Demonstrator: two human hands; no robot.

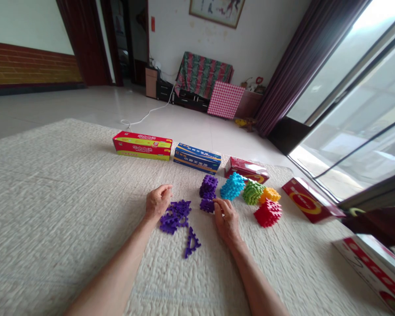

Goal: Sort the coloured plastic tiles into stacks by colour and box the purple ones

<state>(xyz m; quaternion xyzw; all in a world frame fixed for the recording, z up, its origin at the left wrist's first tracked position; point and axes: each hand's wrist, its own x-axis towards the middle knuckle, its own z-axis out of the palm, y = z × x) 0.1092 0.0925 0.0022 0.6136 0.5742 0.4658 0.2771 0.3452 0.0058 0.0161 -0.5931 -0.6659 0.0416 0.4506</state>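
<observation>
My right hand [227, 217] pinches a small stack of purple interlocking building plates [206, 205] between thumb and fingers, low over the cover. Just behind it stands a taller stack of purple plates [208, 186]. My left hand [158, 201] is closed, its fingers curled, with nothing showing in them, beside a loose pile of purple plates [176, 216]. A purple triangular plate [192, 242] lies apart, nearer to me. To the right of my right hand are plate stacks in blue [232, 186], green [253, 192], yellow [270, 194] and red [267, 213].
Across the back of the quilted cover [85, 188] stand a red-and-yellow-green box [142, 146], a blue box [197, 158] and a dark red box [246, 169]. Another red box [311, 199] sits at the right. A white-and-red carton [368, 267] lies near the right edge.
</observation>
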